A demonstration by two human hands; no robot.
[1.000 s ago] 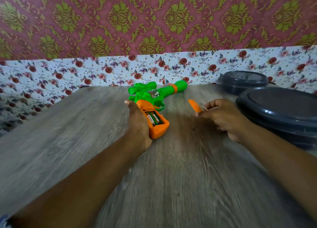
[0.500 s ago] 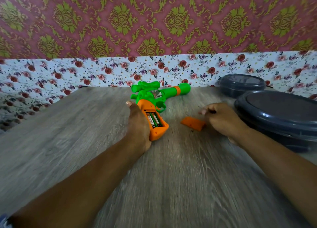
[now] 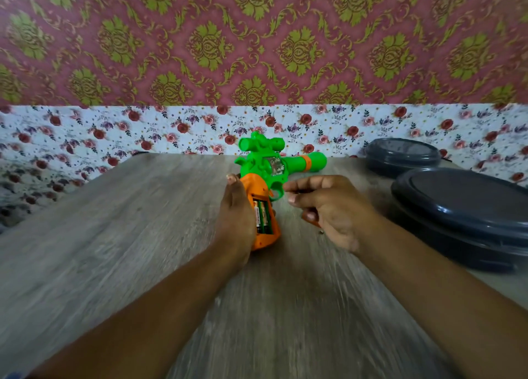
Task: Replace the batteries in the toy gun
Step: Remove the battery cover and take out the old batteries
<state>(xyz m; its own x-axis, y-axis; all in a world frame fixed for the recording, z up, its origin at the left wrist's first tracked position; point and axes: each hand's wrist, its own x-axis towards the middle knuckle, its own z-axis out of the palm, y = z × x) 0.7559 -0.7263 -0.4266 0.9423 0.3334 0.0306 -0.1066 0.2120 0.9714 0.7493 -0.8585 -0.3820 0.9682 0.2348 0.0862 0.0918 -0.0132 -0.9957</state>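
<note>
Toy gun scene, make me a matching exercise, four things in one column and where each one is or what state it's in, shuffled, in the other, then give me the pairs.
Things
1. toy gun
2. batteries
3. left hand
4. dark lidded containers

Places or states
A. at the table's right edge
B. lying on the table, grip compartment uncovered
C. side by side inside the orange grip
D. resting against the grip's left side

Pairs: 1-B, 2-C, 3-D, 4-A
</note>
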